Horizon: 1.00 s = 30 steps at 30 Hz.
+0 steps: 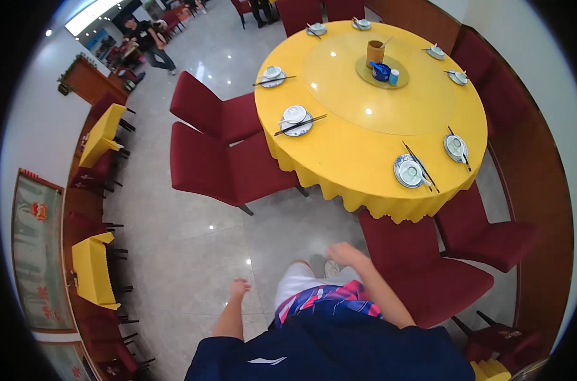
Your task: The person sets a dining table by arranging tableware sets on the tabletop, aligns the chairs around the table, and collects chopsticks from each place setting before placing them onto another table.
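My left hand [240, 287] hangs low over the tiled floor, small and slightly blurred. Its fingers look loosely apart, and I see nothing in them. In front of my body is my right hand [345, 254], its fingers curled in, with no object showing. It is nearest to a dark red chair [422, 273], apart from it as far as I can see. Beyond stands a round table with a yellow tablecloth [339, 152]. Bowls on plates with black chopsticks lie around its rim, among them a place setting [410, 172] at the near side and another plate [297, 122] at the left.
A glass turntable [339, 95] bears a brown cup [375, 53] and a blue container [381, 72]. Two red chairs [203, 162] stand at the table's left. Smaller yellow-covered tables [93, 270] line the left wall. A person [150, 43] is in the aisle at the far left.
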Available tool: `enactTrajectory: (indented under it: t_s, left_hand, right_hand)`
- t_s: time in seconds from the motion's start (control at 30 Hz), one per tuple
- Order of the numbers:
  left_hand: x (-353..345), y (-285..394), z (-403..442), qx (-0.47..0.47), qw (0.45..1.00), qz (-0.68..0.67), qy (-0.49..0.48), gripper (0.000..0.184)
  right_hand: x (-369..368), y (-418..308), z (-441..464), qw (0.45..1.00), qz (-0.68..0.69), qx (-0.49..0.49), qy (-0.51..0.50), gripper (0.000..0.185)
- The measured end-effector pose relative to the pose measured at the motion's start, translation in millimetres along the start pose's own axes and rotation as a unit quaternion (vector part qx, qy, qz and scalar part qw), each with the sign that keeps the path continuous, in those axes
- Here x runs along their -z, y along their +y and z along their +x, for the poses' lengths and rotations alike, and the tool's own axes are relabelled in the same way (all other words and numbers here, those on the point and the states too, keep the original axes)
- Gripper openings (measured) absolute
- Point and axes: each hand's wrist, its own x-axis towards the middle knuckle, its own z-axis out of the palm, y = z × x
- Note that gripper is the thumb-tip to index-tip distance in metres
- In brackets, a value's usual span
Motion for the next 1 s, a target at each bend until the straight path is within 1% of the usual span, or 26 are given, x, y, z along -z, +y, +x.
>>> enactTrajectory:
  t_s: [0.03, 0.1, 0.13, 0.17, 0.2, 0.23, 0.27, 0.3, 0.33, 0.37, 0.4, 0.43, 0.47, 0.5, 0.53, 0.57, 0.6, 0.67, 0.7, 0.73, 0.77, 0.8, 0.87, 0.9, 0.97, 1.0]
  left_hand:
    - [7.5, 18.0, -28.1, -0.008, 0.993, 0.060, 0.102, 0.032]
    - [10.7, 37.7, -45.7, -0.006, 0.993, 0.067, 0.099, 0.031]
    - [8.2, 47.2, -45.6, -0.015, 0.992, 0.071, 0.104, 0.031]
    - [2.3, 48.6, -31.2, -0.001, 0.992, 0.079, 0.098, 0.031]
    - [-5.0, 49.1, -16.4, -0.032, 0.996, 0.030, 0.072, 0.034]
    - [-11.7, 57.0, -1.2, -0.064, 0.997, -0.017, 0.043, 0.037]
    - [-26.1, 77.3, 16.0, -0.078, 0.997, 0.013, 0.022, 0.040]
    - [-41.9, 104.1, 35.7, -0.093, 0.995, 0.043, -0.003, 0.043]
    - [-51.0, 122.7, 70.2, -0.142, 0.987, 0.076, -0.017, 0.045]
    - [-66.2, 144.8, 107.7, -0.193, 0.975, 0.107, -0.038, 0.048]
    - [-82.7, 190.0, 118.4, -0.265, 0.941, 0.202, -0.052, 0.047]
    - [-105.7, 226.8, 140.7, -0.326, 0.921, 0.207, -0.043, 0.044]
    - [-131.9, 295.0, 121.5, -0.363, 0.895, 0.253, -0.059, 0.040]
    - [-151.1, 325.6, 153.8, -0.465, 0.846, 0.247, -0.088, 0.039]
    - [-175.7, 388.0, 134.1, -0.569, 0.770, 0.278, -0.084, 0.037]
    - [-200.0, 438.1, 116.6, -0.539, 0.796, 0.249, -0.121, 0.034]
    - [-222.1, 473.5, 120.7, -0.586, 0.759, 0.262, -0.111, 0.030]
    - [-256.1, 529.4, 117.7, -0.637, 0.671, 0.376, -0.052, 0.028]
    - [-271.1, 549.0, 113.8, -0.676, 0.619, 0.398, -0.035, 0.030]
    - [-283.5, 559.7, 122.9, -0.662, 0.626, 0.410, -0.043, 0.033]
    - [-292.0, 566.7, 130.8, -0.646, 0.632, 0.425, -0.050, 0.037]
    - [-297.3, 568.6, 135.6, -0.648, 0.626, 0.429, -0.061, 0.037]
    - [-304.6, 568.8, 140.5, -0.648, 0.628, 0.431, -0.002, 0.044]
    - [-308.0, 567.6, 142.5, -0.652, 0.622, 0.434, -0.011, 0.044]
    - [-311.5, 556.5, 152.2, -0.642, 0.627, 0.434, 0.070, 0.053]
    - [-311.4, 553.5, 156.2, -0.644, 0.621, 0.442, 0.064, 0.053]
  right_hand:
    - [4.0, -28.7, 20.2, 0.991, 0.123, 0.000, 0.045, 0.039]
    - [38.0, -73.2, 56.7, 0.967, 0.251, 0.004, -0.033, 0.038]
    - [44.4, -66.3, 73.9, 0.965, 0.258, -0.008, -0.039, 0.038]
    - [47.1, -57.7, 90.5, 0.971, 0.232, -0.010, -0.057, 0.038]
    - [46.2, -51.8, 103.6, 0.975, 0.210, -0.015, -0.074, 0.039]
    - [44.5, -38.5, 111.9, 0.983, 0.170, -0.061, -0.030, 0.039]
    - [48.6, -16.3, 119.0, 0.986, 0.122, -0.108, 0.020, 0.039]
    - [52.8, 10.2, 125.8, 0.979, 0.121, -0.155, 0.059, 0.038]
    - [54.4, 26.7, 124.6, 0.965, 0.127, -0.207, 0.099, 0.037]
    - [72.4, 31.5, 118.6, 0.956, 0.118, -0.234, 0.132, 0.035]
    - [78.9, 44.9, 114.0, 0.945, 0.091, -0.280, 0.143, 0.035]
    - [90.7, 43.3, 109.4, 0.919, 0.091, -0.356, 0.145, 0.035]
    - [98.7, 46.9, 106.7, 0.912, 0.074, -0.387, 0.119, 0.034]
    - [104.0, 49.6, 105.6, 0.908, 0.065, -0.400, 0.105, 0.031]
    - [117.2, 41.4, 108.1, 0.903, 0.079, -0.413, 0.093, 0.029]
    - [127.8, 35.1, 112.5, 0.912, 0.078, -0.390, 0.102, 0.029]
    - [136.9, 33.0, 118.8, 0.907, 0.114, -0.388, 0.120, 0.029]
    - [152.5, 24.6, 126.7, 0.893, 0.154, -0.398, 0.140, 0.029]
    - [164.3, 19.4, 129.7, 0.877, 0.183, -0.403, 0.187, 0.029]
    - [171.5, 16.7, 128.2, 0.859, 0.211, -0.405, 0.234, 0.029]
    - [174.1, 18.0, 122.8, 0.851, 0.218, -0.414, 0.238, 0.029]
    - [178.5, 22.0, 118.0, 0.840, 0.194, -0.429, 0.270, 0.027]
    - [187.7, 34.7, 102.5, 0.807, 0.162, -0.466, 0.326, 0.025]
    - [191.8, 43.6, 93.1, 0.781, 0.140, -0.486, 0.367, 0.025]
    - [215.4, 58.8, 71.0, 0.734, 0.107, -0.538, 0.400, 0.025]
    - [227.5, 71.3, 59.6, 0.718, 0.097, -0.551, 0.415, 0.024]
